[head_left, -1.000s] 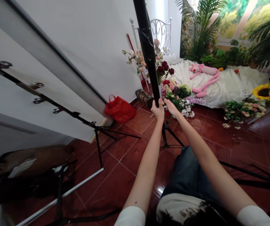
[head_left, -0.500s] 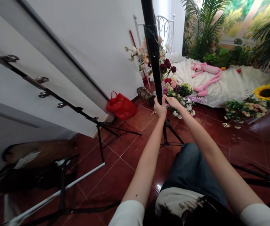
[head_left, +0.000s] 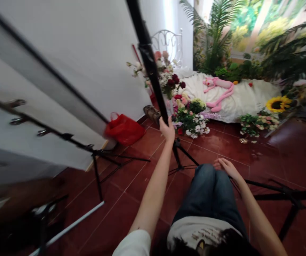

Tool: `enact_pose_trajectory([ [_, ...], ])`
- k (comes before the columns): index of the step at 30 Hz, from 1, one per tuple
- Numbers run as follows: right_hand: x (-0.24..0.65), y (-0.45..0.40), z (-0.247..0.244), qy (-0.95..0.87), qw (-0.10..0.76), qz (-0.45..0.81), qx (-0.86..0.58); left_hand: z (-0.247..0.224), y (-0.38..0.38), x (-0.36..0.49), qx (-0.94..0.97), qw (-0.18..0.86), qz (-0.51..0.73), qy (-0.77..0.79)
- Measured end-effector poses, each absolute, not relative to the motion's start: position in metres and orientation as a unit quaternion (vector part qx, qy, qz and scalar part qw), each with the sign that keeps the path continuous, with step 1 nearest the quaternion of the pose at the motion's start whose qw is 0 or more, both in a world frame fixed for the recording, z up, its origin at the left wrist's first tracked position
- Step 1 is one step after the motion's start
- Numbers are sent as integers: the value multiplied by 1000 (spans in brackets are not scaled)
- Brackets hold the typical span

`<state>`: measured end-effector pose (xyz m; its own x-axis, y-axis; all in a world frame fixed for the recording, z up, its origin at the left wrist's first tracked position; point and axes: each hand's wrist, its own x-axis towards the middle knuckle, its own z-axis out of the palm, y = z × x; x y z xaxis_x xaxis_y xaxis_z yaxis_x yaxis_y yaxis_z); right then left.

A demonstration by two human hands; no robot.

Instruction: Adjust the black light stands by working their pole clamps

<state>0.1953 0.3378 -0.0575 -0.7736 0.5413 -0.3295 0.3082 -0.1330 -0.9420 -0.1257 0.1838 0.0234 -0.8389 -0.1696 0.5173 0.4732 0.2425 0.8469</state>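
A tall black light stand (head_left: 155, 76) leans in front of me, its upper end running out of the top of the view. My left hand (head_left: 168, 128) is closed around its pole, just above the spread legs. Lower and to the right, my right hand (head_left: 225, 166) is off the pole, just beside my knees. Its fingers are loosely stretched and nothing shows in them. The stand's tripod legs (head_left: 187, 157) rest on the red tiles.
Left stands another black stand (head_left: 95, 174) with a clipped crossbar and a white pole (head_left: 75, 223). A red bag (head_left: 126, 129) sits by the wall. Flowers (head_left: 195, 121) front a draped bed (head_left: 251, 103) with a pink plush toy (head_left: 219, 94). Black stand legs (head_left: 288, 195) lie right.
My right hand has let go of the pole and dropped down right toward my knees. My left hand keeps its hold. The pole leans further left in view, and the view has shifted.
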Motion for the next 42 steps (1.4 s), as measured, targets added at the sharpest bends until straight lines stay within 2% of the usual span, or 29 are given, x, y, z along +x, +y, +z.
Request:
enact_pose_trajectory([
  [5,342,364,-68,-554,233,647,-470,-13,220,-56,-25,327,-612,-720],
  [8,417,360,-69,-474,306,615,-551,-46,271,12,-135,205,-635,-732],
  [11,468,354,-64,-405,356,601,-590,-58,337,93,-313,51,-650,-691],
  [14,497,353,-53,-359,395,600,-596,-37,405,178,-448,-68,-655,-604],
  [17,509,361,-34,-334,437,600,-581,4,457,257,-582,-162,-633,-484],
  [21,512,384,2,-302,495,612,-538,49,501,341,-723,-282,-536,-332],
  [26,509,416,48,-299,510,649,-480,53,530,398,-695,-362,-508,-359],
  [33,518,445,72,-234,512,747,-354,41,535,412,-648,-376,-558,-357],
  [39,531,453,61,-43,480,873,-69,41,535,413,-655,-374,-548,-362],
  [42,533,456,61,57,449,892,-8,36,538,413,-665,-361,-545,-360],
])
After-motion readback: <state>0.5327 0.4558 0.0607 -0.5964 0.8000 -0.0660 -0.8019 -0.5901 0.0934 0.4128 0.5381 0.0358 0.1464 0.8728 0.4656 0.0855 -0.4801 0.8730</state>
